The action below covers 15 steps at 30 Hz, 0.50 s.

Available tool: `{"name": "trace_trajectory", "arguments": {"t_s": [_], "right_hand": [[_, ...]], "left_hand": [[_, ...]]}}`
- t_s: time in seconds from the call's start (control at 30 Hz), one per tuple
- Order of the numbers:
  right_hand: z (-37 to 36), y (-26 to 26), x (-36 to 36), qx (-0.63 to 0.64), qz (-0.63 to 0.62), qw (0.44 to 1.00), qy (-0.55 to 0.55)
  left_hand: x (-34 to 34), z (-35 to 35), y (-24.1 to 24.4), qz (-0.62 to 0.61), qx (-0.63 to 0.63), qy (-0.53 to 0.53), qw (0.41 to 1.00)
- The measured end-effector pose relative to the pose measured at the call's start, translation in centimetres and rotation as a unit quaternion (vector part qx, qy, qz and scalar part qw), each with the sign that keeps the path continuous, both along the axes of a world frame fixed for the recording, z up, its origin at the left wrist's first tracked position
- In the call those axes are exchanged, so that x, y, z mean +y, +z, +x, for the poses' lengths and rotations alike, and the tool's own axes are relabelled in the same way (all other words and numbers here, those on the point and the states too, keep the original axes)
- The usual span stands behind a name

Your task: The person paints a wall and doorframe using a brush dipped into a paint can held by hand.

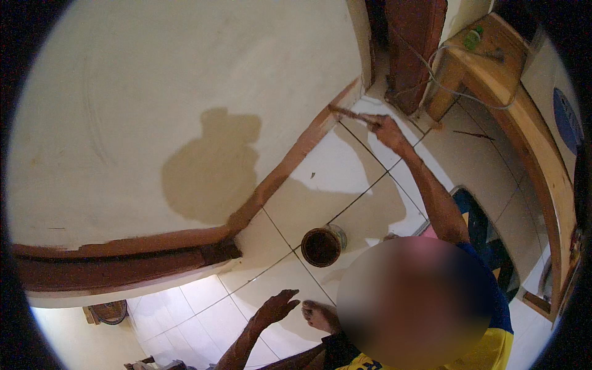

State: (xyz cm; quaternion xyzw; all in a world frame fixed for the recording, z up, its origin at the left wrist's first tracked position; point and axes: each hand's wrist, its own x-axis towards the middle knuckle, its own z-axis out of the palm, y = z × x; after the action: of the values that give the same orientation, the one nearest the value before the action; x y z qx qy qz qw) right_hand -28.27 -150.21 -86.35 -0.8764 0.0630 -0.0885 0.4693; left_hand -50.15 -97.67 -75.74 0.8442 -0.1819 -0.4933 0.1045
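Observation:
My right hand (388,132) is closed around the handle of a paintbrush (355,114). The brush tip touches the brown-painted skirting strip (296,150) at the foot of a cream wall (152,83), near its far end by the doorway. Low over the tiles, my left hand (279,306) holds nothing, its fingers stretched out and the thumb apart, close to a bare foot (319,315). Between my hands an open jar (321,247) with dark brown contents stands on the floor.
White floor tiles (273,226) run along the wall. To the right stands a curved wooden piece of furniture (536,134), with a grey cable (476,98) hanging off it and a green item (472,38) on top. A dark patterned mat (481,231) lies beside me. A dark red door frame (414,55) rises beyond.

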Motion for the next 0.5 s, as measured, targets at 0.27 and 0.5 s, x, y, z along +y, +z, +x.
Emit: {"name": "trace_trajectory", "arguments": {"t_s": [0.27, 0.5], "right_hand": [[3.2, -1.9, -5.0, -0.016, -0.016, 0.970, -0.244], [5.4, -2.6, -3.7, -0.049, 0.198, 0.936, -0.286]], "left_hand": [[-0.3, -0.1, 0.7, -0.007, 0.005, 0.012, 1.000], [-0.1, -0.6, 0.5, -0.024, -0.050, -0.009, 0.998]]}}
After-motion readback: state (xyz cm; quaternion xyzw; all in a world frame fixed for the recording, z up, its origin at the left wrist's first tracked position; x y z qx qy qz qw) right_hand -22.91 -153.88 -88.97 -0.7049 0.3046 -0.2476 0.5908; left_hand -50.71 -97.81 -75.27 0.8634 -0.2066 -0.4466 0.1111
